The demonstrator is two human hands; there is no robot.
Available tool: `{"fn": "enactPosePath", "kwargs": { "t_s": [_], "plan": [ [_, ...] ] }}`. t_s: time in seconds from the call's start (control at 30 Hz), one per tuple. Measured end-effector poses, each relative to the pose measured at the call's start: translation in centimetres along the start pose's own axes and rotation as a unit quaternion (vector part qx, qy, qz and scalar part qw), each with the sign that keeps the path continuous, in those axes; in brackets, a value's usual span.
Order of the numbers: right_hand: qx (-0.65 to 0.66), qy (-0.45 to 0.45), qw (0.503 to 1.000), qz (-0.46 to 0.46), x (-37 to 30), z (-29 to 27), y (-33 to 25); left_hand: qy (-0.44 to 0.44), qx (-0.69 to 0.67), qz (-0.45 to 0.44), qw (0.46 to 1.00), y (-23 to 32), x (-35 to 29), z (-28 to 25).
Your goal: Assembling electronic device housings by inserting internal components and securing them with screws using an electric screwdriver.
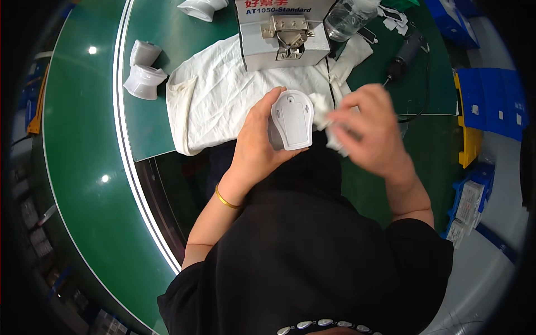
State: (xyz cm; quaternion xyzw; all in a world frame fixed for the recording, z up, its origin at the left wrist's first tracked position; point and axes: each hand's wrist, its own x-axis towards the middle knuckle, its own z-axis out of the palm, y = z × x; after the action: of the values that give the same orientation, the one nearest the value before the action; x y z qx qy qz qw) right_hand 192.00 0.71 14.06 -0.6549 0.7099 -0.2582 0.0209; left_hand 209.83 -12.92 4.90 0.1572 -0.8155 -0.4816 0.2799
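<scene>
My left hand point(257, 139) is closed around a white plastic housing point(292, 125), its recessed face turned up. That piece is rounded at one end and narrower toward the other, with small holes inside the rim. Close by on the right, a crumpled white cloth point(321, 111) is at the fingertips of my right hand point(365, 128). The fingers there are bent and smeared by motion, and they appear to pinch the cloth. Both hands are above my lap, at the near edge of the table.
A white fabric sheet point(218, 92) covers part of the green table point(148, 125). Behind it stands a boxy machine point(285, 42) with a metal mechanism. More white housings point(146, 82) lie left. A power screwdriver point(403, 58) and a clear plastic container point(349, 22) are at right.
</scene>
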Motion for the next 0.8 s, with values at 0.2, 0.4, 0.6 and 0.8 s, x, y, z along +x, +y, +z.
{"fn": "enactPosePath", "kwargs": {
  "t_s": [0.2,0.4,0.6,0.8],
  "plan": [
    [0.162,0.020,0.987,0.001,-1.2,4.9,-1.2,-0.003,0.001,0.003,1.000,0.2,0.3,0.1],
    [0.061,0.067,0.996,-0.021,0.8,4.5,-0.2,-0.001,0.013,-0.005,1.000,0.0,0.0,0.0],
    [0.113,-0.034,0.993,-0.012,-1.4,1.6,-0.1,-0.006,-0.057,-0.027,0.998,0.0,0.1,0.0],
    [0.090,0.063,0.994,-0.001,1.3,3.6,0.8,-0.010,-0.027,-0.016,0.999,0.1,0.3,0.1]
  ]
}}
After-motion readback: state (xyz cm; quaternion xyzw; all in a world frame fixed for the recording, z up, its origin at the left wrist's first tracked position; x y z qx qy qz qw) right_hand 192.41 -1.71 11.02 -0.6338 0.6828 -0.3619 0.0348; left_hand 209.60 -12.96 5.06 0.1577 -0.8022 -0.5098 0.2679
